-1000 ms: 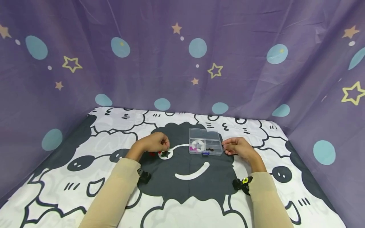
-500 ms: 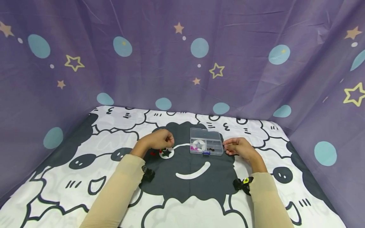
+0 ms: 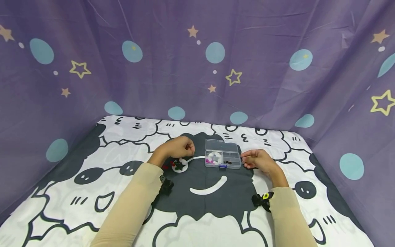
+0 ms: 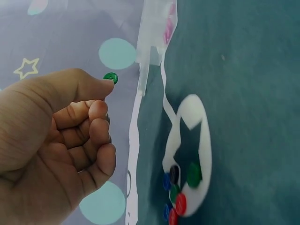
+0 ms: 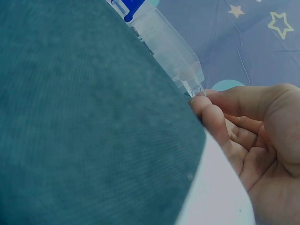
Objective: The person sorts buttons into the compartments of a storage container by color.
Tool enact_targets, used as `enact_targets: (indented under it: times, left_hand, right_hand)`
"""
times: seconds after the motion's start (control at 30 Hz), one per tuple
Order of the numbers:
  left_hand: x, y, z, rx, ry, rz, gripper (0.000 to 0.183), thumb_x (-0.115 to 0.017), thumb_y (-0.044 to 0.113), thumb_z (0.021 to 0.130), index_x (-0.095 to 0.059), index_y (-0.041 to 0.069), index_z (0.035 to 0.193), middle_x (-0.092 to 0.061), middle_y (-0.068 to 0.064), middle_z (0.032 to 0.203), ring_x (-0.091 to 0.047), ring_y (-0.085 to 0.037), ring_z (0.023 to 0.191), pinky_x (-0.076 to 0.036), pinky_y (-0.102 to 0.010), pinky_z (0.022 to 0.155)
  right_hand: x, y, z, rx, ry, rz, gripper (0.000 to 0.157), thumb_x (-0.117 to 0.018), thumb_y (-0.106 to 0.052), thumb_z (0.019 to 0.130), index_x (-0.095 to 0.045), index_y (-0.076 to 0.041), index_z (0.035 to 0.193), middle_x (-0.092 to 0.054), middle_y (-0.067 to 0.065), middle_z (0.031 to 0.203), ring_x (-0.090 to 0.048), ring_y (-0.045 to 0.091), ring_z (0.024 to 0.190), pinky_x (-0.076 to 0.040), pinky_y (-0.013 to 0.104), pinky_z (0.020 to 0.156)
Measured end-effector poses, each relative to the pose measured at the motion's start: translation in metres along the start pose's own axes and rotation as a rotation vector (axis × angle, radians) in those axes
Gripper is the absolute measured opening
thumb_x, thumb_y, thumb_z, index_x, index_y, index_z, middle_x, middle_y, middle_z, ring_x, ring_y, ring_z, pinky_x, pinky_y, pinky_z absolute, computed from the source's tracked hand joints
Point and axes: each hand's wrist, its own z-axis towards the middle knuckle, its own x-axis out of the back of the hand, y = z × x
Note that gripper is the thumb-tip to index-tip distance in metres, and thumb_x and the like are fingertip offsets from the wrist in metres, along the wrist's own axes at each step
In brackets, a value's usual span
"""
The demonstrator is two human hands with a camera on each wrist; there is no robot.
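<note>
Head view: a person's left hand (image 3: 179,147) hangs left of a clear, rectangular plastic box (image 3: 232,155), open on black-and-white cartoon-print cloth (image 3: 228,206), the right hand (image 3: 259,161) at the box's right end. Left wrist view: thumb and finger pinch a round, green button (image 4: 111,76), apart from loose red, blue and green buttons (image 4: 181,204). Right wrist view: thumb and fingertips pinch the box's edge.

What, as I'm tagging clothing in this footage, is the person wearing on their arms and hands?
The left sleeve and right sleeve are long, plain and cream, ending near the wrists. The left wrist device and right wrist device are black; the right one bears a yellow patch. The left hand and right hand are ungloved. No cables can be made out.
</note>
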Motion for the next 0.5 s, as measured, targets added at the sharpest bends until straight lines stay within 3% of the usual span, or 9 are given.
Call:
enact_targets:
  times: [0.5]
  left_hand:
    - [-0.006, 0.011, 0.021, -0.014, -0.008, -0.001, 0.008, -0.066, 0.01, 0.096, -0.074, 0.008, 0.096, -0.067, -0.001, 0.086, -0.055, -0.013, 0.071, -0.05, -0.031, 0.072]
  right_hand:
    - [-0.002, 0.0, 0.0, -0.004, 0.001, 0.013, 0.027, -0.06, 0.006, 0.097, -0.06, 0.018, 0.121, -0.07, 0.005, 0.084, -0.066, 0.009, 0.068, -0.058, 0.025, 0.066]
